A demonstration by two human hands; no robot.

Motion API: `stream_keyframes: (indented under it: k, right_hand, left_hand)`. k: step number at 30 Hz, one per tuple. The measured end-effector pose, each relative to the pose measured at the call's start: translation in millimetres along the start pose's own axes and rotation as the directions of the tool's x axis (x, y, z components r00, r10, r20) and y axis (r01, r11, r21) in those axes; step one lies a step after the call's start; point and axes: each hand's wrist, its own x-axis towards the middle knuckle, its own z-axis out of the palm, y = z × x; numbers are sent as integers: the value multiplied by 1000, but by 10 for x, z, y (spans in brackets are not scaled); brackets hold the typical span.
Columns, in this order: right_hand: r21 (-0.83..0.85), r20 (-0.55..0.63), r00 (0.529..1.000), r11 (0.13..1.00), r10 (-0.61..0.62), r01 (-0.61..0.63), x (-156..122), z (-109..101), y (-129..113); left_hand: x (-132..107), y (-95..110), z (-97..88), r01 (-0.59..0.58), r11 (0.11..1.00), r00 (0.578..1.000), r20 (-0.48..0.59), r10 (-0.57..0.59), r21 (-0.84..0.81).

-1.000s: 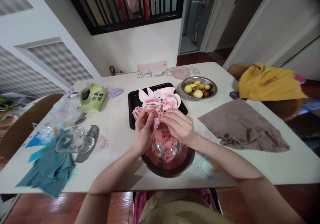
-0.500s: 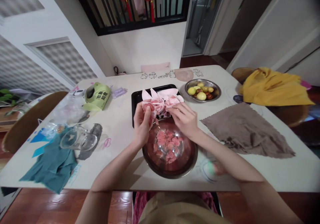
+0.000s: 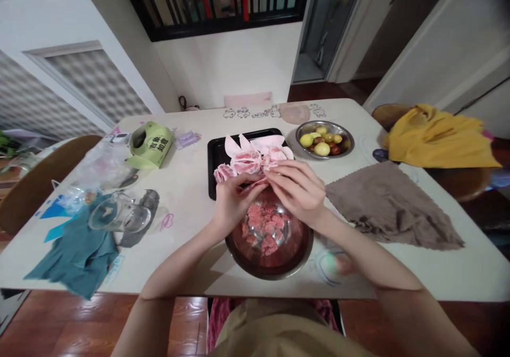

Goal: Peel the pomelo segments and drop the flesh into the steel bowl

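Fruit piece (image 3: 254, 184) near the metal bowl (image 3: 295, 253)
Left hand (image 3: 234, 199) and right hand (image 3: 302, 191) came closer; fingers nearly closed, pinching it; so both work one spot.

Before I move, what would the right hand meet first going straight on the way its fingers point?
Most likely the pink piece held in the left hand, close by the fingertips of the right hand. Depth is unclear from this view.
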Motion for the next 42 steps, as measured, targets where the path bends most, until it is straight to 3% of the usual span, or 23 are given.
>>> stream_keyframes:
  k: [5,16,22,27,42]
  right_hand:
    - [-117,76,978,972,-197,205,-101,14,-96]
    - [-245,155,972,946,-179,214,-133,73,-103]
    - [-173,181,974,970,-138,169,-167,131,-96]
    - [-216,186,974,962,-128,167,-157,140,-111]
    - [-111,-9,999,992,-54,52,-246,191,-100]
  left_hand:
    - [-70,-24,-37,-182,951,982,-8,190,250]
    - [-123,25,-60,-354,733,916,59,396,581]
    - [-133,5,-53,-356,711,922,104,373,607]
    - [-137,16,-45,-365,706,920,118,374,607]
    - [-149,73,-85,-485,732,852,70,519,479]
